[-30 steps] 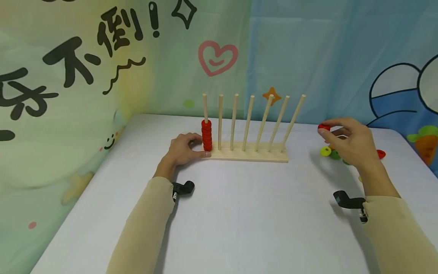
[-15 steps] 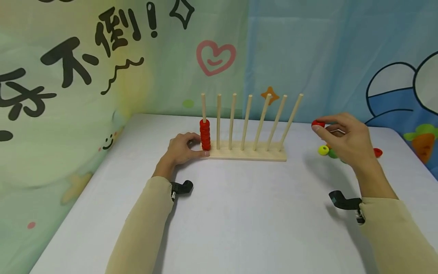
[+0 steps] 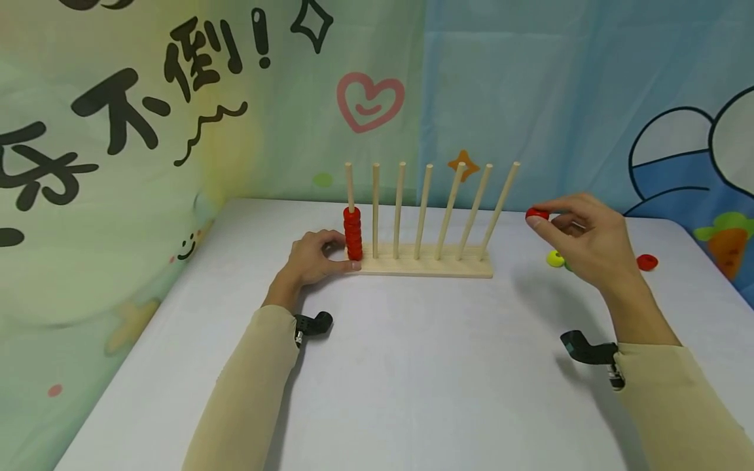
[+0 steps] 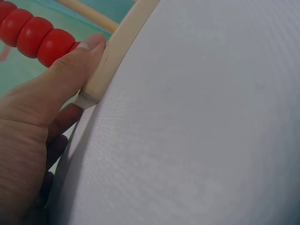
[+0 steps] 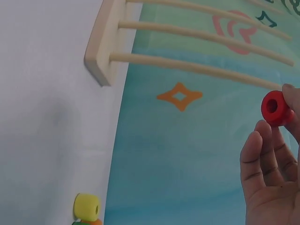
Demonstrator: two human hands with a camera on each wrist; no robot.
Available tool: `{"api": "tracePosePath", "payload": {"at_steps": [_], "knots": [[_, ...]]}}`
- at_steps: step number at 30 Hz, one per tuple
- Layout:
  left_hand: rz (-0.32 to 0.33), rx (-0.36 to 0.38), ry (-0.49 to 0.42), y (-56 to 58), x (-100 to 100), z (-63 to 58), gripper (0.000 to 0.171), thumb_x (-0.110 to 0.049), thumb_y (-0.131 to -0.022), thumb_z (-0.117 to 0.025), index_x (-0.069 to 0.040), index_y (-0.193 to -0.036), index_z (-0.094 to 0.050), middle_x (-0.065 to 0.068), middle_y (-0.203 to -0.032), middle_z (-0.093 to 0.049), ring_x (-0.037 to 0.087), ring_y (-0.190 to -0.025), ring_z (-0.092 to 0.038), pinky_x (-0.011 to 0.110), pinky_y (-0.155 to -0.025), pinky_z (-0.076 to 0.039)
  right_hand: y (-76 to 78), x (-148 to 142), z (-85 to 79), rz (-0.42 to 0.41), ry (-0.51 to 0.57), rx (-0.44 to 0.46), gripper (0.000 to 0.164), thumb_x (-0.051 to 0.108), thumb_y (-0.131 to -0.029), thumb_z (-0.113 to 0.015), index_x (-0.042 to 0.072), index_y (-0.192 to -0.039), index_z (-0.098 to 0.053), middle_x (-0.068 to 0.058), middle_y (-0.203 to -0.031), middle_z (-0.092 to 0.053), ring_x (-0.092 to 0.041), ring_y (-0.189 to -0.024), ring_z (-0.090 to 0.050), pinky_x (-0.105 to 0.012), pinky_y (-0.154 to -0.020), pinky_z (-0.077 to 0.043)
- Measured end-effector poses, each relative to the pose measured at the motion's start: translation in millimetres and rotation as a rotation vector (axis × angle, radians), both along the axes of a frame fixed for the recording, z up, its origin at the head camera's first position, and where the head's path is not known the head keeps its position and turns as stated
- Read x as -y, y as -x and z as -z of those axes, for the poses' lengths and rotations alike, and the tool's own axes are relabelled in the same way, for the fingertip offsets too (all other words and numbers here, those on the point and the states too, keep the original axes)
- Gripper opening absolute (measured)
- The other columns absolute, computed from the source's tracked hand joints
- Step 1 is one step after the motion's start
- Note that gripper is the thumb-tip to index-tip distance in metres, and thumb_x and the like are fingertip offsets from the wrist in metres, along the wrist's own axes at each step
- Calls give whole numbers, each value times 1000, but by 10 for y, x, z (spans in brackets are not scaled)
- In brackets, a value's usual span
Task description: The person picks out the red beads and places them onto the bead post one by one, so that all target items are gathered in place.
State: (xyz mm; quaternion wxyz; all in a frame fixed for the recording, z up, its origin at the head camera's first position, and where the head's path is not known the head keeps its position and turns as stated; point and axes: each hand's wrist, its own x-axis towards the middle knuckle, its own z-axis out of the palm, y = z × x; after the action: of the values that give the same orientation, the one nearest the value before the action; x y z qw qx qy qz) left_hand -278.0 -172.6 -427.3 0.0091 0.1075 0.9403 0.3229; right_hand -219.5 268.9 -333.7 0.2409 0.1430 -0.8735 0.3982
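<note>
A wooden peg rack (image 3: 424, 267) with a row of upright pegs stands on the white table. Red beads (image 3: 353, 235) are stacked on its leftmost peg; the other pegs are bare. My left hand (image 3: 312, 256) grips the base at that end, its thumb (image 4: 77, 63) on the base and its fingers partly hidden behind. Off the rack's right side, my right hand (image 3: 592, 239) pinches a red bead (image 3: 536, 214) between thumb and fingertips, raised above the table. The right wrist view shows this bead's hole (image 5: 273, 106) facing the camera, with the other fingers loosely extended below.
Under and behind the right hand lie loose beads: a yellow one (image 3: 555, 259), a green one mostly hidden, and a red one (image 3: 647, 262) farther right. An orange bead (image 5: 96, 222) shows beside the yellow. A printed cloth backdrop (image 3: 495, 85) hangs behind the table.
My right hand has moved a little left toward the rack with the red bead pinched. The left hand keeps its grip on the base.
</note>
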Motion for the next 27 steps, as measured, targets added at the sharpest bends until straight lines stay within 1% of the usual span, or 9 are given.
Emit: {"api": "tracePosePath", "payload": {"at_steps": [4, 9, 11, 15, 19, 22, 27], "knots": [[-3, -2, -2, 4, -8, 8, 60, -62, -70, -80, -27, -117, -67, -6, -117, -64, 19, -115, -51, 45, -100, -37, -48, 79, -51, -44, 30, -19, 24, 13, -87, -76, 10, -111, -74, -3, -99, -57, -10, -75, -58, -14, -65, -44], [-5, 7, -7, -11, -16, -1, 60, -62, -71, -79, -27, -118, -67, -5, -117, -64, 20, -115, -49, 45, -100, -37, -224, 286, -244, -126, 62, -71, 21, 0, -84, -75, -1, -105, -73, -11, -94, -57, -6, -71, -60, -16, -63, -43], [-7, 9, -8, -19, -9, -7, 61, -63, -71, -79, -27, -118, -67, -5, -118, -63, 20, -115, -49, 45, -100, -37, -261, 354, -296, -162, 69, -103, 20, -4, -83, -74, -4, -104, -73, -12, -92, -57, -6, -68, -60, -17, -61, -43], [-4, 6, -1, -25, -12, 2, 61, -63, -71, -79, -27, -119, -67, -5, -119, -64, 19, -116, -51, 45, -101, -38, -264, 409, -303, -197, 66, -137, 21, -5, -82, -75, -3, -103, -73, -9, -90, -57, -7, -66, -57, -19, -60, -42], [-6, 7, -1, -29, -7, 1, 62, -62, -71, -79, -25, -119, -67, -4, -120, -65, 19, -116, -53, 46, -101, -39, -250, 496, -327, -226, 78, -128, 20, -6, -83, -74, -3, -103, -73, -7, -91, -58, -9, -66, -58, -18, -62, -44], [-5, 8, 2, -30, -8, 1, 63, -62, -71, -79, -25, -120, -66, -4, -120, -65, 19, -116, -52, 46, -102, -37, -243, 561, -336, -264, 113, -124, 20, -8, -83, -72, -6, -103, -72, -10, -92, -58, -13, -68, -59, -18, -65, -47], [-1, 0, 12, -18, -12, -2, 63, -63, -71, -79, -25, -121, -66, -4, -121, -64, 20, -118, -51, 47, -103, -36, -234, 686, -332, -322, 183, -120, 19, -10, -83, -71, -7, -102, -71, -13, -92, -57, -16, -69, -61, -19, -63, -47]]}}
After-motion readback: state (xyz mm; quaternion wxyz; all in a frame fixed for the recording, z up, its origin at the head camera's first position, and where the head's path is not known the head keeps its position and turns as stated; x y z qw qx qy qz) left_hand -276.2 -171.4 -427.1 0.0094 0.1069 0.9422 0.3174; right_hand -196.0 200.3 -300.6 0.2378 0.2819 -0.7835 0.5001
